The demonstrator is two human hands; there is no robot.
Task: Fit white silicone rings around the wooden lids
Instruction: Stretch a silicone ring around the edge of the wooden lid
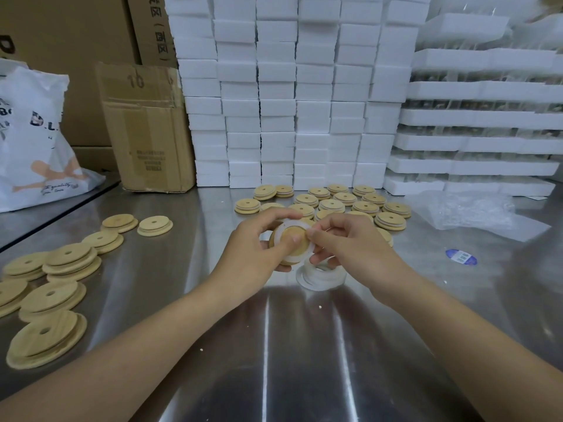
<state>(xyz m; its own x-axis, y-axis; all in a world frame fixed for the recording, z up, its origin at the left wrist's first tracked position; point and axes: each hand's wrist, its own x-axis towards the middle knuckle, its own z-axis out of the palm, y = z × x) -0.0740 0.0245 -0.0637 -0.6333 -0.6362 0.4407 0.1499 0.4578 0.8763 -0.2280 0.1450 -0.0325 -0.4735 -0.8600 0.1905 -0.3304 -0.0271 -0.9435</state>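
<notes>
Bare lids (pixel 58 287) lie left, ringed lids (pixel 332 204) behind hands (pixel 300 243).

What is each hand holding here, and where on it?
The left hand grips a lid by its rim, thumb on its face. The right hand pinches the ring at the lid's right edge.

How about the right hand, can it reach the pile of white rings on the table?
Probably yes. The pile of white rings lies just below the right hand with nothing between them, though its fingers are busy pinching the ring on the wooden lid.
</notes>
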